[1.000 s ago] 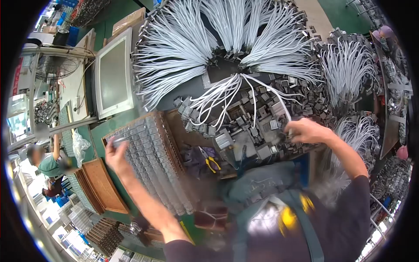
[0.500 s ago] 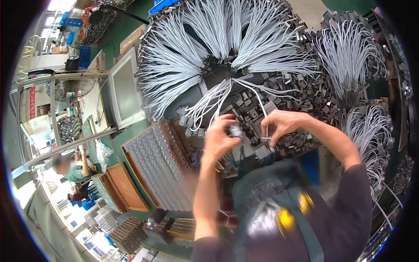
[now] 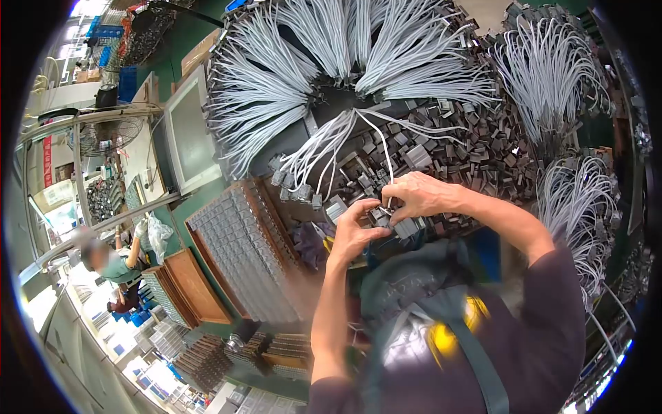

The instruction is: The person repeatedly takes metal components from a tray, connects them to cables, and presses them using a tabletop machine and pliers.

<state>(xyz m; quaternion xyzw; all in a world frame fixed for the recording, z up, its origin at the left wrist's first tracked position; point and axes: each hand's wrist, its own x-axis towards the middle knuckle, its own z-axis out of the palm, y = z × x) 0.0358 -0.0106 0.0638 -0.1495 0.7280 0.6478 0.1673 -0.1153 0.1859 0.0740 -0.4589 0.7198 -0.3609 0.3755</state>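
My left hand (image 3: pixel 352 236) is curled around a small grey metal block (image 3: pixel 380 217), thumb and fingers gripping its sides. Close against it, my right hand (image 3: pixel 419 195) pinches the lower end of a white cable (image 3: pixel 388 157). That end meets the block between my hands, but my fingers hide the exact contact. From the cable's upper end, other white cables (image 3: pixel 324 143) fan out to the left, with grey metal blocks on their ends. Just below my hands lie more ribbed grey blocks (image 3: pixel 409 228).
Loose metal blocks (image 3: pixel 476 148) are heaped to the right of my hands. Large bundles of white cables (image 3: pixel 331 41) ring the far side, with more bundles (image 3: pixel 548 83) at right. A tray of grey blocks (image 3: pixel 241 255) stands at left. Farther left, a person (image 3: pixel 124 265) works.
My hands have come together, bringing the cable end to the metal block. Before, they were apart, the block in my left and the cable in my right. The view has shifted slightly.
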